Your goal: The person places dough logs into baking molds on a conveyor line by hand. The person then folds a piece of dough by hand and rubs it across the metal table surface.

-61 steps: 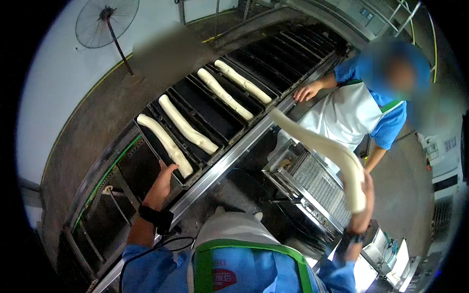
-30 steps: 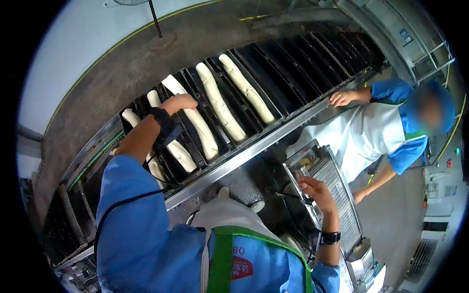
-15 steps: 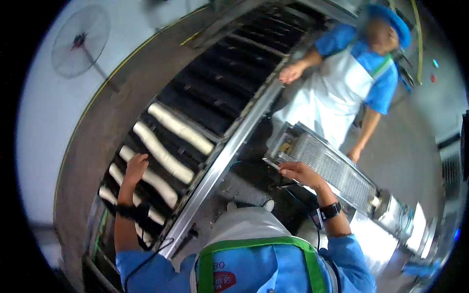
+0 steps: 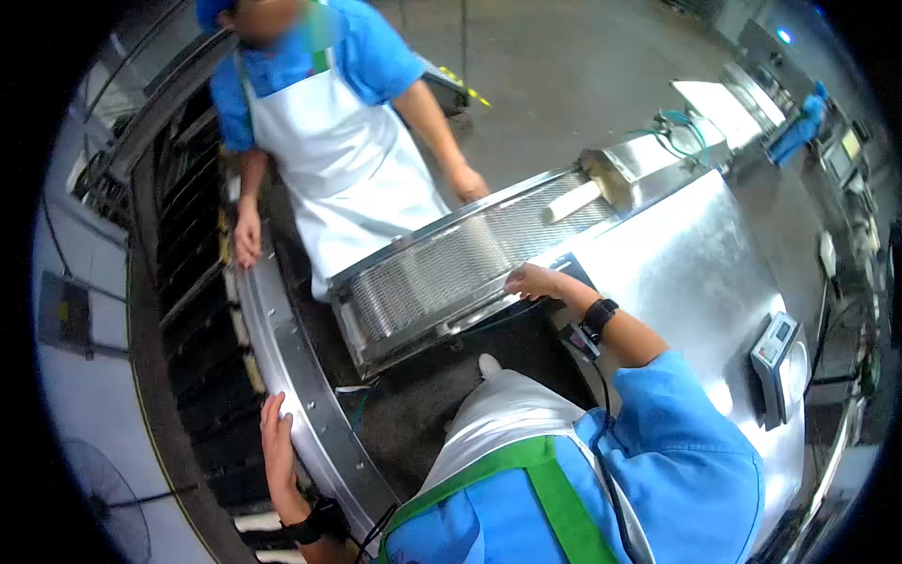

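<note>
My left hand (image 4: 277, 445) is open, its fingers stretched out at the metal side rail (image 4: 303, 421) of the tray line. Black trays (image 4: 207, 362) run along beyond it, and pale dough strips (image 4: 258, 522) show near my left wrist. My right hand (image 4: 534, 281) is at the near edge of the mesh conveyor (image 4: 442, 268), fingers loosely bent, with nothing seen in it. A pale dough roll (image 4: 574, 201) lies on the mesh at the outlet of a steel machine (image 4: 648, 169).
A co-worker in a white apron (image 4: 352, 179) stands across the mesh conveyor, one hand by its far edge and the other by the tray rail. To the right, a steel table (image 4: 686, 282) bears a digital scale (image 4: 780, 362). A floor fan (image 4: 103, 503) stands far left.
My view has turned right. My left hand has gone from over the dough strips to the rail. My right hand is now farther along the mesh conveyor, towards the machine.
</note>
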Demonstrator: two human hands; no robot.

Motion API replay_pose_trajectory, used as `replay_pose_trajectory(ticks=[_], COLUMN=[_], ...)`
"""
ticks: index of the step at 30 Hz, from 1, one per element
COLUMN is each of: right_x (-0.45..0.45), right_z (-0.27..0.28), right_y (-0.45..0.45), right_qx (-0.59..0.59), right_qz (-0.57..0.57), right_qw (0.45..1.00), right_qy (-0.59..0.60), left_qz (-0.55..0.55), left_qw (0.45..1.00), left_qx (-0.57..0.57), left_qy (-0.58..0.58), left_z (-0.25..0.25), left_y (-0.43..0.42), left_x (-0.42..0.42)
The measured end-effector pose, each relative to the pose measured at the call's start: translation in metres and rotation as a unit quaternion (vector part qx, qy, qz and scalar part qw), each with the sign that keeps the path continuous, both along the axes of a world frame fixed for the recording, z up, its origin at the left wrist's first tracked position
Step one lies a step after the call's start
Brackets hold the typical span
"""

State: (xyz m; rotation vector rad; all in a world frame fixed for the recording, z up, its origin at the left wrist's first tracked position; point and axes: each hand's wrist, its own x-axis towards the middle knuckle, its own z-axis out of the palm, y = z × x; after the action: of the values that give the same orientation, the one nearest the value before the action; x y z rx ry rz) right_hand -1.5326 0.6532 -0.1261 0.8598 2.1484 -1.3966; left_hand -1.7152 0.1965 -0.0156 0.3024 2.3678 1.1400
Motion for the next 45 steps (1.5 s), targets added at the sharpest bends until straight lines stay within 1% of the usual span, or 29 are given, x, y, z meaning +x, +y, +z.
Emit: replay_pose_trajectory(ticks=[3, 4, 5, 6, 7, 8, 9, 12, 13, 14, 16, 17, 18, 21, 22, 23, 25, 26, 28, 29, 31, 33, 34, 35, 37, 39, 41, 43, 45], right_x=[0.028, 0.039, 0.051, 0.054, 0.056, 0.056, 0.063, 0.048, 0.042, 0.044, 0.033, 0.034, 0.033, 0.025, 0.027, 0.026, 0.01, 0.004, 0.0, -0.005, -0.014, -0.028, -0.04, -0.053, -0.08, -0.108, -0.136, -0.16, -0.189], right_z=[-0.004, -0.021, -0.039, -0.046, -0.049, -0.022, -0.055, -0.043, -0.038, -0.055, -0.027, -0.038, -0.039, -0.04, -0.053, -0.061, -0.047, -0.037, -0.02, -0.019, -0.006, 0.018, 0.039, 0.066, 0.105, 0.109, 0.122, 0.139, 0.158], right_y=[0.067, 0.098, 0.129, 0.149, 0.171, 0.167, 0.21, 0.229, 0.228, 0.241, 0.222, 0.233, 0.236, 0.241, 0.248, 0.253, 0.237, 0.233, 0.228, 0.232, 0.237, 0.209, 0.181, 0.143, 0.076, 0.028, -0.033, -0.107, -0.167], right_qx=[0.119, 0.182, 0.251, 0.338, 0.405, 0.41, 0.446, 0.528, 0.513, 0.528, 0.505, 0.546, 0.546, 0.559, 0.606, 0.609, 0.594, 0.595, 0.543, 0.545, 0.409, 0.356, 0.219, 0.075, 0.035, -0.062, -0.116, -0.155, -0.2], right_qz=[-0.028, 0.011, 0.046, -0.009, 0.013, -0.054, -0.078, 0.003, -0.009, 0.049, 0.06, 0.108, 0.112, 0.129, 0.146, 0.154, 0.155, 0.165, 0.283, 0.289, 0.261, 0.226, 0.157, 0.083, 0.119, 0.124, 0.119, 0.204, 0.225], right_qw=[0.992, 0.983, 0.965, 0.941, 0.914, 0.908, 0.875, 0.846, 0.858, 0.846, 0.861, 0.831, 0.829, 0.817, 0.782, 0.777, 0.787, 0.785, 0.79, 0.787, 0.874, 0.902, 0.954, 0.978, 0.977, 0.954, 0.952, 0.919, 0.892], right_qy=[-0.034, 0.013, 0.056, 0.009, -0.01, 0.066, 0.169, 0.072, 0.026, 0.051, -0.006, -0.015, -0.034, -0.066, -0.018, -0.037, -0.064, -0.055, -0.022, -0.019, -0.006, 0.093, 0.133, 0.174, 0.176, 0.267, 0.255, 0.3, 0.336], left_qz=[-0.06, -0.046, -0.044, -0.052, -0.058, -0.041, 0.004, 0.058, 0.077, 0.089, 0.133, 0.155, 0.173, 0.184, 0.17, 0.189, 0.16, 0.188, 0.193, 0.183, 0.204, 0.216, 0.217, 0.24, 0.263, 0.347, 0.338, 0.312, 0.344], left_qw=[0.997, 0.997, 0.997, 0.997, 0.996, 0.998, 1.0, 0.998, 0.996, 0.994, 0.987, 0.981, 0.977, 0.976, 0.981, 0.977, 0.986, 0.981, 0.978, 0.977, 0.974, 0.97, 0.97, 0.96, 0.947, 0.872, 0.864, 0.878, 0.867], left_qx=[-0.017, -0.041, -0.02, -0.009, 0.002, 0.001, -0.001, 0.023, 0.042, 0.057, 0.076, 0.093, 0.098, 0.11, 0.092, 0.095, 0.041, 0.051, 0.077, 0.108, 0.094, 0.105, 0.109, 0.138, 0.171, 0.319, 0.347, 0.358, 0.349], left_qy=[0.04, 0.055, 0.053, 0.057, 0.061, 0.039, 0.016, -0.009, -0.027, -0.014, -0.044, -0.074, -0.075, -0.037, -0.007, -0.004, 0.006, 0.011, 0.014, 0.021, 0.01, -0.024, -0.026, -0.045, -0.061, -0.135, -0.141, -0.058, -0.088], left_z=[-0.003, 0.005, 0.002, -0.006, -0.012, -0.012, -0.009, -0.023, -0.027, -0.03, -0.031, -0.03, -0.033, -0.043, -0.04, -0.031, -0.005, 0.0, -0.019, -0.027, -0.02, -0.005, -0.001, 0.003, 0.0, -0.005, -0.012, -0.017, -0.01], left_y=[0.035, 0.051, 0.059, 0.063, 0.062, 0.069, 0.07, 0.053, 0.046, 0.04, 0.031, 0.028, 0.025, 0.017, 0.019, 0.024, 0.036, 0.038, 0.021, 0.012, 0.007, 0.007, 0.007, 0.01, 0.01, 0.001, -0.015, -0.027, -0.041], left_x=[-0.005, 0.0, 0.002, 0.001, -0.001, 0.004, 0.013, 0.023, 0.029, 0.038, 0.049, 0.053, 0.057, 0.066, 0.068, 0.072, 0.079, 0.082, 0.084, 0.08, 0.073, 0.071, 0.071, 0.074, 0.078, 0.078, 0.078, 0.081, 0.086])
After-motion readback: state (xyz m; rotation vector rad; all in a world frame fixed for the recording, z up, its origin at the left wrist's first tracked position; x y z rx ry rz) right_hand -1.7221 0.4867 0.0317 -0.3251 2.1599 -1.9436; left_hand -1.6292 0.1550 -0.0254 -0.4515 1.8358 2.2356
